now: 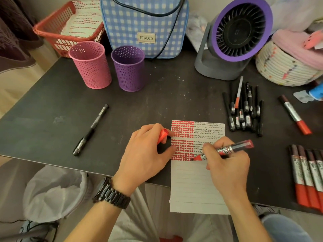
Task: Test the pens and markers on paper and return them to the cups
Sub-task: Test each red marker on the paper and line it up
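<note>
Two perforated metal cups: pink cup (90, 65), purple cup (128, 69). Right hand (227, 165) grips one red marker (227, 149) on lined paper (197, 189); left hand (145, 154) pinches red cap (162, 135).

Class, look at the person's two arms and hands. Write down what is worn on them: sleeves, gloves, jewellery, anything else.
Both forearms are bare as far as the picture shows, with no sleeves. The left hand has a dark link-band watch on its wrist. The right hand has a bare wrist. No gloves or rings show on either.
</note>
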`<control>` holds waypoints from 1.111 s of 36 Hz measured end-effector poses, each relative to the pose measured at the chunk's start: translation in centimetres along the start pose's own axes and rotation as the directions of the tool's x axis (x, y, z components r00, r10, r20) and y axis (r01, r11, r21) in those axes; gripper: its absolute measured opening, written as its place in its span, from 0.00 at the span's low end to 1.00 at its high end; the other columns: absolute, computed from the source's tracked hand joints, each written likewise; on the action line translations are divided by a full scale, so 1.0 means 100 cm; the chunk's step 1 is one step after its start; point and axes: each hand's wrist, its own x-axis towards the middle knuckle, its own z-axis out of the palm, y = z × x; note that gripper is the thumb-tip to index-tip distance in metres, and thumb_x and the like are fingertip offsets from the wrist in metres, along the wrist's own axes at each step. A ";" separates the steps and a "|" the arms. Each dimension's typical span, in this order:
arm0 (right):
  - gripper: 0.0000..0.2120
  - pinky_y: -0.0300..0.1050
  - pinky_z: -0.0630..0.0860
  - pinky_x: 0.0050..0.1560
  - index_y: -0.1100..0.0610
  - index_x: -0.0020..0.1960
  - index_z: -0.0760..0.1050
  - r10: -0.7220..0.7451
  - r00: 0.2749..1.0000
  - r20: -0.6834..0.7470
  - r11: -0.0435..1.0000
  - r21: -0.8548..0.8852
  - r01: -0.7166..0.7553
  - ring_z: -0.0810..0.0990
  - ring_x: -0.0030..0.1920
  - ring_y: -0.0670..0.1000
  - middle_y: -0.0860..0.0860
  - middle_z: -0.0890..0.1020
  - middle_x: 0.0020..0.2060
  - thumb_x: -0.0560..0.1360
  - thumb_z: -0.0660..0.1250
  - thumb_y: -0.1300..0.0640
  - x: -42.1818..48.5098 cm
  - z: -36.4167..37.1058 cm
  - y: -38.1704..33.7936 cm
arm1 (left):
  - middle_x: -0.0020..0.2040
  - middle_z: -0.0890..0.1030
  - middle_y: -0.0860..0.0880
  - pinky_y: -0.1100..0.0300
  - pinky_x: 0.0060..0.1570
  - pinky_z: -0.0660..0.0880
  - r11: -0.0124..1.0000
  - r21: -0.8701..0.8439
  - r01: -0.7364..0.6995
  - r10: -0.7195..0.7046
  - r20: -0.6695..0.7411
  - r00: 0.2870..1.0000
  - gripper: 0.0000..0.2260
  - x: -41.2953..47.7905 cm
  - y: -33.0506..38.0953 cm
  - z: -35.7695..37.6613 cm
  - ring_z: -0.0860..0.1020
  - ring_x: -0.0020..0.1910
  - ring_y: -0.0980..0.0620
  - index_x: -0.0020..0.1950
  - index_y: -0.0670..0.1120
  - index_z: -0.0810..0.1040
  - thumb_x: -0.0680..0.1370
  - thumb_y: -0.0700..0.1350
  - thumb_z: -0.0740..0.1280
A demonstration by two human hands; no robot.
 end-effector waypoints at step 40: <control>0.14 0.39 0.66 0.24 0.53 0.29 0.70 0.094 0.993 -0.068 0.975 0.208 -0.078 0.70 0.21 0.45 0.47 0.73 0.19 0.71 0.69 0.58 0.003 -0.003 -0.003 | 0.59 0.76 0.67 0.59 0.62 0.63 0.999 -0.039 -0.021 0.020 -0.023 1.000 0.14 0.001 -0.005 0.005 0.68 0.62 0.64 0.42 0.58 0.67 0.71 0.66 0.64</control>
